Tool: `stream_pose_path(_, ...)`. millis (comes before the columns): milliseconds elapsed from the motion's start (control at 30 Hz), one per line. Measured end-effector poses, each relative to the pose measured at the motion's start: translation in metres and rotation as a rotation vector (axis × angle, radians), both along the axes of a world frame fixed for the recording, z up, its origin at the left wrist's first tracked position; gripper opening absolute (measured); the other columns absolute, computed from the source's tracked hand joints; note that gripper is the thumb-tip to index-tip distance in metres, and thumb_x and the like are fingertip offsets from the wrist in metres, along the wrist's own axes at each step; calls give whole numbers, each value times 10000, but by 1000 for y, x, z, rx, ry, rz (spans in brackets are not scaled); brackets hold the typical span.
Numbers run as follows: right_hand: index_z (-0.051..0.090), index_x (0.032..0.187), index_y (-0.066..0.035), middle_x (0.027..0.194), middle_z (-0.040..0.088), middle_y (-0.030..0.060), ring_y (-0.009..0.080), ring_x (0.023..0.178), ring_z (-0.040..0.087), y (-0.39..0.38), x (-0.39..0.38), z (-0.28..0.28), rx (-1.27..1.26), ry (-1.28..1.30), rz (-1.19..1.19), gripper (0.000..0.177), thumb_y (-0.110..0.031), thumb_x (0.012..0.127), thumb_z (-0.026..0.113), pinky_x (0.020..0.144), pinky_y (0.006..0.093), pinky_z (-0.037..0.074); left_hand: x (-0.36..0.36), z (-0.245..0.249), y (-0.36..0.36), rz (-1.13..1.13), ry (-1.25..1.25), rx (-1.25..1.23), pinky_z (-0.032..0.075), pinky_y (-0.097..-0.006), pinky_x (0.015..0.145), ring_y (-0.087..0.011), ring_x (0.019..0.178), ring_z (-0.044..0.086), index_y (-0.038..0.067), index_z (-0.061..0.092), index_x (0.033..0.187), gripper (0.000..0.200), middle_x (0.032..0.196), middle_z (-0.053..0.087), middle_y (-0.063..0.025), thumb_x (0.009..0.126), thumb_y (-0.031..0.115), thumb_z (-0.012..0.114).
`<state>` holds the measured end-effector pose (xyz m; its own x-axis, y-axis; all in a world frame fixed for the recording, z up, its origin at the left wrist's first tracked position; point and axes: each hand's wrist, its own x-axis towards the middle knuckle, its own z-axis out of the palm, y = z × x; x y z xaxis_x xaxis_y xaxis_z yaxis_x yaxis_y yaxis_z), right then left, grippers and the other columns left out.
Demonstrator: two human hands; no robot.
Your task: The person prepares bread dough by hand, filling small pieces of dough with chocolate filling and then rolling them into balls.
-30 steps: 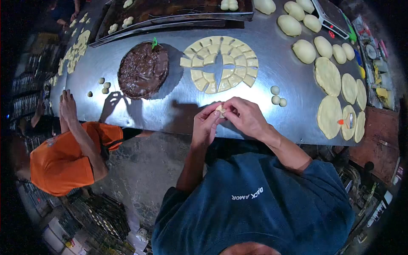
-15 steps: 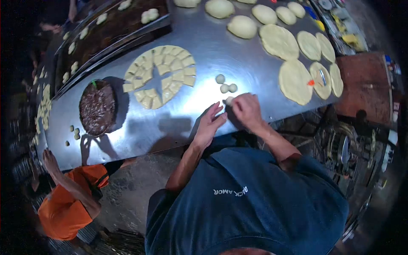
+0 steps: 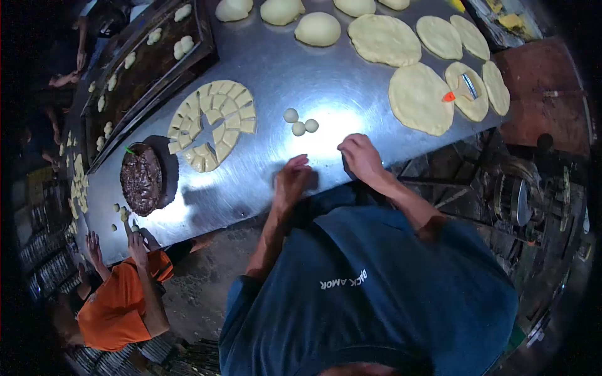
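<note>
My left hand [image 3: 292, 183] is over the front part of the metal table, fingers half curled and apart, with no object visible in it. To its right, my right hand [image 3: 362, 158] has its fingers bent together near the table top; anything under them is hidden. Beyond my hands, three small pale dough balls [image 3: 298, 128] lie in a close group. Farther left is a flat round of dough [image 3: 238, 122] cut into many small pieces, with a gap in its middle.
A dark brown mass [image 3: 141, 182] with a green-handled tool sits left, near an orange-clad co-worker's hands [image 3: 138, 249] and small dough balls. Trays [image 3: 150, 69] stand back left. Dough rounds [image 3: 421, 99] and mounds [image 3: 318, 29] lie right and back. An orange-handled tool [image 3: 449, 97] rests on one round.
My hands have moved apart; the left's fingers have curled in. The small dough piece by my right hand is no longer visible. The view has shifted, and both co-worker's hands now show at the table.
</note>
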<state>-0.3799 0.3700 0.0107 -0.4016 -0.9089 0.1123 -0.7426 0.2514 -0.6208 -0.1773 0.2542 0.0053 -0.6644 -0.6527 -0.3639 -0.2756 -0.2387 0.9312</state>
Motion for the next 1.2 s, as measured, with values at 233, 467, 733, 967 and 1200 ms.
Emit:
stream_pose_path(233,599,1021,36,1000,606,100,160,865,623,-22,-10,63,-18,-1610,-206,163,-85,911,601,766,298,561,-55,59,9,-97,48,-478,508,-297,792,-173,929,613,-9,574,1165,309,1072,620,-147,893,120,645)
stream_pose_path(467,597,1037,41,940,641,99,156,903,624,-47,16,69,-155,-1440,-230,166,-37,891,613,785,272,533,-52,72,-4,125,240,-215,533,-304,708,-206,813,666,32,566,1182,314,929,651,-135,877,72,631)
stream_pose_path(733,636,940,-37,965,616,116,309,890,606,-35,13,41,-154,-110,-47,148,-24,796,667,793,377,486,-27,42,-19,114,10,-342,528,-376,788,-295,943,652,67,404,1379,541,1128,621,-200,879,86,609)
stream_pose_path(967,628,812,-51,885,579,127,317,873,553,-60,-55,-22,-321,215,-224,98,-136,789,671,751,409,428,8,29,-9,60,17,-396,533,-332,823,-230,1007,627,13,544,1242,365,1135,627,-174,910,142,626)
stream_pose_path(1200,600,861,-39,888,594,148,350,888,557,1,-65,-30,-235,111,55,53,-56,815,619,797,448,420,26,17,-2,89,22,-193,510,-296,796,-156,913,627,11,574,1209,337,1008,663,-108,938,210,594)
